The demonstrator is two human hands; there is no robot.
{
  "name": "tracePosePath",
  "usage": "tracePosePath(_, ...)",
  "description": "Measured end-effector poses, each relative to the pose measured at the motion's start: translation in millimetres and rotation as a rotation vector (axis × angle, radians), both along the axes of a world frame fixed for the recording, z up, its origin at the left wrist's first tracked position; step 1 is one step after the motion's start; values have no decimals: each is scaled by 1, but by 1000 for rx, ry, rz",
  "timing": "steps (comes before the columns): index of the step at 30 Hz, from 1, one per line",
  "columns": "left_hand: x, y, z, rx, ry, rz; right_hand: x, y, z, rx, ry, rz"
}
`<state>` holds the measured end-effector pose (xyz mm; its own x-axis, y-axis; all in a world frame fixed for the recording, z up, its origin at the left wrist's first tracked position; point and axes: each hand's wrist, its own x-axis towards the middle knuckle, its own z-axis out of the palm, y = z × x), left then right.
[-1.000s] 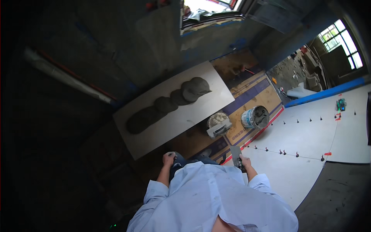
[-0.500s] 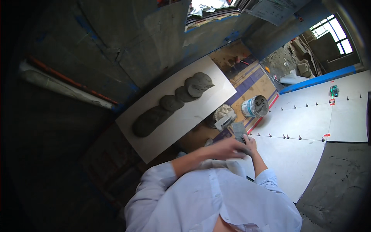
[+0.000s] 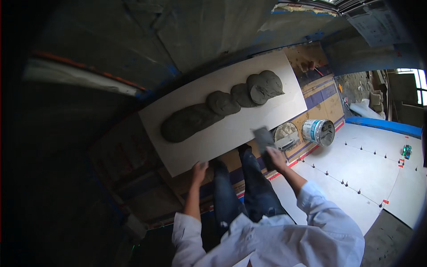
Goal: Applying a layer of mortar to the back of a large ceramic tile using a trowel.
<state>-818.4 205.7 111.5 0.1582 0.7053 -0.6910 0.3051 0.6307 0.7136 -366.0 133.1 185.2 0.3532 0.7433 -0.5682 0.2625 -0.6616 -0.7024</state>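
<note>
Mortar (image 3: 222, 103) is lying in a row of touching mounds along the pale board (image 3: 200, 147). My right hand (image 3: 276, 159) is gripping the trowel (image 3: 263, 137), blade showing at the board's near edge; can't tell if touching. Left hand (image 3: 200, 170) is now hanging well apart, no longer crossing to the right; can't tell if it's holding anything. I'm reading that as leaving the blade free for the mortar.
</note>
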Motion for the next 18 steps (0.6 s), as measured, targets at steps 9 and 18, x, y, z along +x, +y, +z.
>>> tracePosePath(9, -9, 11, -181, -334, 249, 162, -131, 241, -217, 89, -183, 575)
tracePosePath(18, 88, 23, -248, -315, 634, -82, 171, 236, -277, -6, -571, 476)
